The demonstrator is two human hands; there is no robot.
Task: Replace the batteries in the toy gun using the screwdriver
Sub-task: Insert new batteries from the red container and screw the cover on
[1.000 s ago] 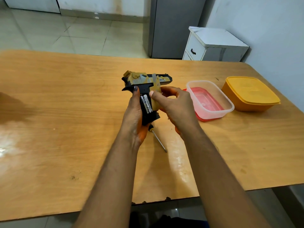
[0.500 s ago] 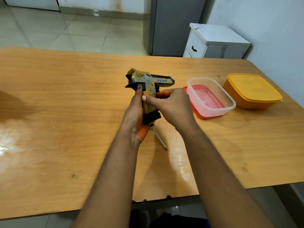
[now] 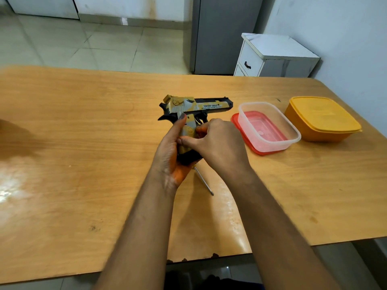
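My left hand (image 3: 170, 151) held the toy gun (image 3: 189, 120) by its handle, thumb lying up the rear, while my right hand (image 3: 217, 143) closed its grip on the same handle, thumb pressing the gold side panel. Just below both grips, the screwdriver (image 3: 203, 181) lay on the bench (image 3: 83, 164), its handle hidden under the hands.

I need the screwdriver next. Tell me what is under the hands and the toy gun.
The screwdriver lies on the table; only its shaft shows, the handle is covered by the left hand and toy gun.
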